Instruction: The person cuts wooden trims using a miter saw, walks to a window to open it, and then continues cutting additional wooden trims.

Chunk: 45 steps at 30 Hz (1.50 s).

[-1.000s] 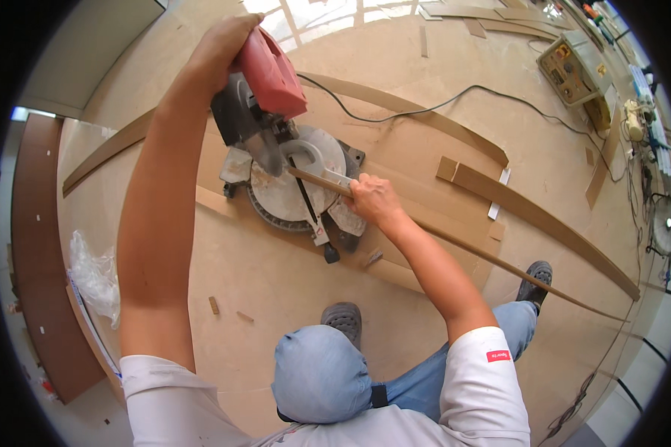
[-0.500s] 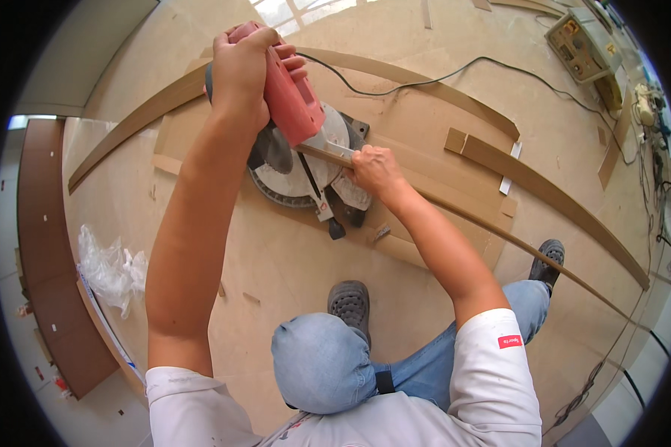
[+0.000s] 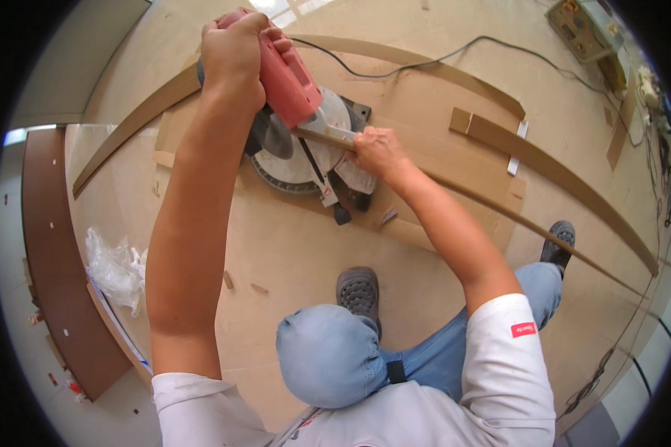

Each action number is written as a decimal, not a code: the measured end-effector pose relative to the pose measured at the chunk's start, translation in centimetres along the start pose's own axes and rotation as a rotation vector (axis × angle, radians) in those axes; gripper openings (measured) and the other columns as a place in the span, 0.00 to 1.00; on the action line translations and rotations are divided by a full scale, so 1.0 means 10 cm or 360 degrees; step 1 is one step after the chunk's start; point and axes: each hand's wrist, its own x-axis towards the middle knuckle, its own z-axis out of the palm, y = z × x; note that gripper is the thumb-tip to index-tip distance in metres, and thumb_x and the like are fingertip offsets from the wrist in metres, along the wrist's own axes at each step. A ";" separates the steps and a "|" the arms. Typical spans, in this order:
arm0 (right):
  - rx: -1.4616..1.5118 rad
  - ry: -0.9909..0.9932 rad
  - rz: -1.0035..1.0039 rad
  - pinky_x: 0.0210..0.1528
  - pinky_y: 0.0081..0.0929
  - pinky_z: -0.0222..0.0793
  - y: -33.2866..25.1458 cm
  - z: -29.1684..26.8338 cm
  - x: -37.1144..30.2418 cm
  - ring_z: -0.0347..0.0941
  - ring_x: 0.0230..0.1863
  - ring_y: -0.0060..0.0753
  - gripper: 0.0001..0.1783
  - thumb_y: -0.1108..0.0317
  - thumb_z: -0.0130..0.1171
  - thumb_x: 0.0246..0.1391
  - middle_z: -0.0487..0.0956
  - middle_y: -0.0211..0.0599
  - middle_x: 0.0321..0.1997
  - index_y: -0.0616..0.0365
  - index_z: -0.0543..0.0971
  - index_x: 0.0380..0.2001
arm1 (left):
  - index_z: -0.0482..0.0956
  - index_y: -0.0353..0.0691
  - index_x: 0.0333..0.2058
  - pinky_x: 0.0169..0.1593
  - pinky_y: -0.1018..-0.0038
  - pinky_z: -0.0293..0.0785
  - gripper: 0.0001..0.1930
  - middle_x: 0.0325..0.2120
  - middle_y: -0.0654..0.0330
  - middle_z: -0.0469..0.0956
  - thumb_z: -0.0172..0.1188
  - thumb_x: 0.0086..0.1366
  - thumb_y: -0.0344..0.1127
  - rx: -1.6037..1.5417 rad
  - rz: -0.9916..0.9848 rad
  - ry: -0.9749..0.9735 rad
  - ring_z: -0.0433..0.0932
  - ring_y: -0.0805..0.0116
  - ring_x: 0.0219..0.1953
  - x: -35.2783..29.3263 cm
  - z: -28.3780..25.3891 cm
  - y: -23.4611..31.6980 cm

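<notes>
My left hand (image 3: 235, 63) is closed round the red handle of a miter saw (image 3: 294, 97), and its fingers wrap over the top. The saw's grey round base (image 3: 283, 165) rests on cardboard on the floor. With its fingers closed, my right hand (image 3: 380, 153) grips a long narrow brown strip (image 3: 533, 227) beside the saw's fence. One end of that strip lies under the red saw body, and the rest runs off to the lower right. The saw blade's cutting edge is hidden from this angle.
Flat cardboard (image 3: 417, 112) lies under the saw. A wide brown board (image 3: 566, 171) stretches to the right, and a black cord (image 3: 455, 56) crosses behind. At the back right stands a metal box with knobs (image 3: 578, 30). Clear plastic wrap (image 3: 115, 268) lies at left.
The whole view has shifted slightly. Both hands keep their holds, on the saw handle and on the strip, with little visible movement relative to the saw.
</notes>
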 end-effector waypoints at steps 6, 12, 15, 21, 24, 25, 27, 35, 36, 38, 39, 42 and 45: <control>-0.0127 0.0061 -0.0055 0.34 0.35 0.79 -0.05 -0.11 0.02 0.83 0.32 0.40 0.11 0.60 0.62 0.49 0.83 0.42 0.26 0.55 0.84 0.22 | 0.61 0.35 0.48 0.28 0.68 0.80 0.15 0.32 0.51 0.76 0.55 0.65 0.24 0.0012 0.0041 -0.0021 0.79 0.63 0.27 0.02 -0.04 -0.06; -0.0104 0.0006 -0.0035 0.35 0.35 0.80 0.01 -0.04 0.02 0.84 0.34 0.41 0.08 0.68 0.58 0.46 0.84 0.43 0.27 0.56 0.84 0.21 | 0.65 0.31 0.43 0.28 0.68 0.79 0.11 0.31 0.51 0.76 0.55 0.65 0.24 0.0002 0.0060 -0.0053 0.77 0.64 0.26 -0.08 -0.01 -0.12; -0.0072 -0.0076 -0.0048 0.36 0.35 0.80 -0.01 -0.11 0.04 0.84 0.35 0.41 0.08 0.68 0.57 0.47 0.85 0.43 0.29 0.55 0.84 0.21 | 0.65 0.30 0.43 0.27 0.69 0.78 0.11 0.31 0.51 0.76 0.55 0.65 0.24 0.0002 0.0098 -0.0058 0.76 0.65 0.25 -0.16 -0.03 -0.19; -0.0032 -0.0080 -0.0025 0.37 0.35 0.80 0.01 -0.12 0.01 0.84 0.36 0.41 0.08 0.67 0.58 0.48 0.85 0.41 0.29 0.52 0.85 0.22 | 0.62 0.31 0.51 0.27 0.69 0.78 0.18 0.30 0.51 0.75 0.55 0.63 0.23 0.0072 0.0221 -0.0033 0.76 0.65 0.24 -0.48 0.05 -0.39; -0.0079 -0.0120 -0.0042 0.37 0.35 0.80 0.01 -0.09 0.03 0.84 0.36 0.40 0.08 0.67 0.58 0.48 0.86 0.41 0.30 0.52 0.85 0.22 | 0.61 0.32 0.54 0.26 0.69 0.78 0.22 0.30 0.52 0.75 0.56 0.63 0.24 0.0064 0.0286 -0.0043 0.76 0.65 0.23 -0.67 0.07 -0.54; -0.0076 -0.0092 -0.0053 0.36 0.36 0.81 0.00 -0.07 0.04 0.85 0.36 0.40 0.08 0.66 0.58 0.48 0.86 0.41 0.30 0.51 0.86 0.22 | 0.60 0.34 0.58 0.26 0.69 0.78 0.25 0.30 0.53 0.75 0.56 0.63 0.24 0.0053 0.0314 -0.0039 0.76 0.66 0.23 -0.72 0.06 -0.61; -0.0086 -0.0045 -0.0044 0.36 0.36 0.81 0.03 -0.03 0.02 0.85 0.36 0.40 0.08 0.66 0.58 0.47 0.86 0.40 0.30 0.51 0.86 0.22 | 0.58 0.35 0.59 0.26 0.69 0.78 0.26 0.30 0.53 0.75 0.56 0.64 0.24 0.0048 0.0378 -0.0063 0.76 0.66 0.23 -0.85 0.08 -0.77; -0.0079 -0.0015 -0.0091 0.35 0.35 0.80 0.11 0.00 0.01 0.85 0.35 0.40 0.08 0.66 0.59 0.47 0.86 0.41 0.29 0.50 0.86 0.22 | 0.54 0.39 0.63 0.33 0.74 0.79 0.25 0.32 0.53 0.75 0.50 0.71 0.22 0.0193 0.0529 -0.0018 0.77 0.70 0.24 -1.32 0.10 -1.49; -0.0051 -0.0013 -0.0096 0.34 0.35 0.80 0.14 0.00 0.00 0.85 0.35 0.40 0.08 0.66 0.59 0.47 0.86 0.41 0.29 0.50 0.86 0.22 | 0.54 0.40 0.63 0.34 0.74 0.80 0.25 0.34 0.53 0.75 0.50 0.70 0.21 0.0181 0.0546 -0.0020 0.77 0.70 0.26 -1.36 0.10 -1.60; -0.0045 0.0073 -0.0166 0.34 0.35 0.80 0.13 0.05 0.03 0.85 0.34 0.40 0.08 0.65 0.60 0.47 0.85 0.40 0.27 0.50 0.86 0.21 | 0.54 0.41 0.63 0.34 0.74 0.80 0.26 0.35 0.53 0.75 0.51 0.70 0.21 0.0165 0.0605 0.0014 0.77 0.70 0.27 -1.39 0.05 -1.76; -0.0017 0.0122 -0.0147 0.34 0.35 0.80 0.11 0.05 0.03 0.84 0.33 0.40 0.07 0.65 0.60 0.46 0.85 0.39 0.26 0.50 0.85 0.20 | 0.54 0.41 0.63 0.35 0.74 0.80 0.26 0.37 0.53 0.74 0.51 0.70 0.21 0.0179 0.0599 0.0002 0.78 0.71 0.28 -1.39 0.02 -1.85; -0.0025 0.0268 -0.0208 0.30 0.37 0.77 0.13 0.23 -0.01 0.81 0.29 0.41 0.06 0.65 0.62 0.44 0.80 0.37 0.20 0.48 0.83 0.17 | 0.55 0.43 0.63 0.34 0.75 0.81 0.26 0.41 0.53 0.73 0.51 0.70 0.21 0.0106 0.0589 -0.0001 0.78 0.71 0.29 -1.31 -0.06 -1.67; 0.0038 0.0305 -0.0197 0.29 0.39 0.76 0.09 0.47 0.08 0.80 0.27 0.43 0.08 0.64 0.62 0.44 0.78 0.39 0.19 0.51 0.80 0.16 | 0.57 0.41 0.62 0.30 0.73 0.81 0.26 0.38 0.53 0.74 0.53 0.67 0.22 0.0043 0.0418 -0.0048 0.78 0.70 0.27 -0.87 -0.17 -0.91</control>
